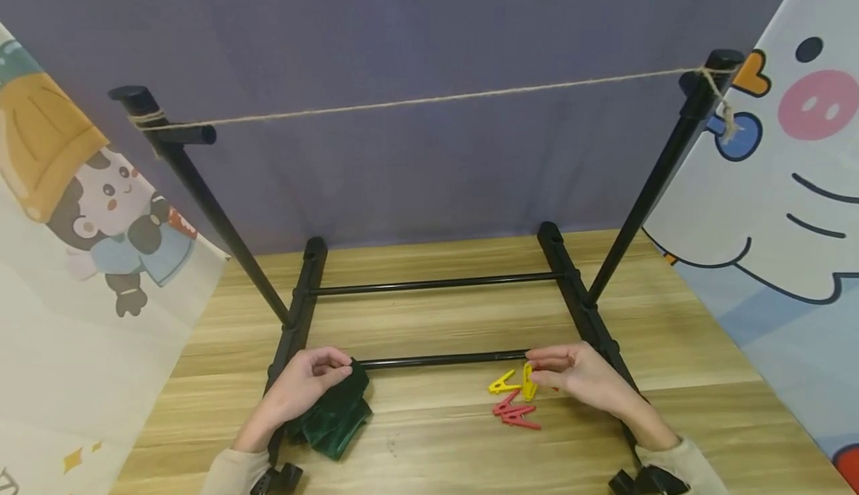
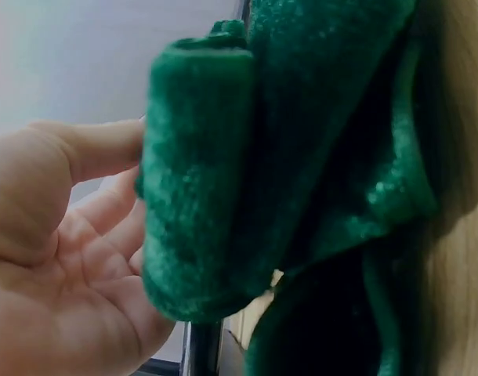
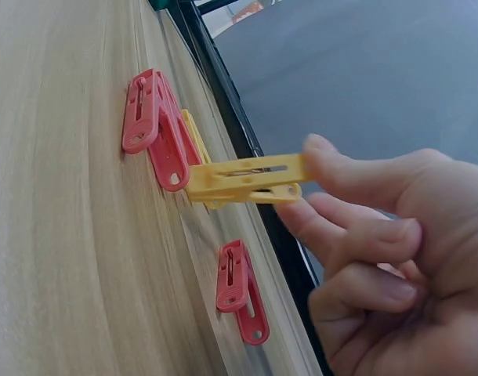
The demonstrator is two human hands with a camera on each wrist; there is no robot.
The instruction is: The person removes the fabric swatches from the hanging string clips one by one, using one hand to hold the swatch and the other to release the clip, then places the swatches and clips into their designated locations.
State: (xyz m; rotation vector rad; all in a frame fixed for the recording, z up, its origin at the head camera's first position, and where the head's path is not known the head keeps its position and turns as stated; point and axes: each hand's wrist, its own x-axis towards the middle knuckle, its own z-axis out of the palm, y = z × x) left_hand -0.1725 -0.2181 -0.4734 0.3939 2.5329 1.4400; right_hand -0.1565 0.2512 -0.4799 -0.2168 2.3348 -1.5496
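Dark green velvety cloth (image 1: 338, 420) hangs in folds by the rack's left foot. My left hand (image 1: 305, 383) pinches its upper edge between thumb and fingers; the left wrist view shows the folded cloth (image 2: 200, 172) close up. At the right, my right hand (image 1: 587, 379) holds a yellow clothespin (image 1: 529, 382) at one end, between thumb and fingertips. Beside it on the table lie another yellow clothespin (image 1: 503, 383) and red clothespins (image 1: 520, 417). A separate red clothespin (image 3: 233, 278) shows below the held one in the right wrist view, mostly hidden by the hand from above.
A black rack stands on the wooden table (image 1: 436, 435), with a left post (image 1: 221, 219), a right post (image 1: 651, 189) and low crossbars (image 1: 436, 285). Twine (image 1: 429, 99) stretches between the post tops. Behind hangs a grey-purple curtain (image 1: 416, 174); cartoon-printed panels flank both sides.
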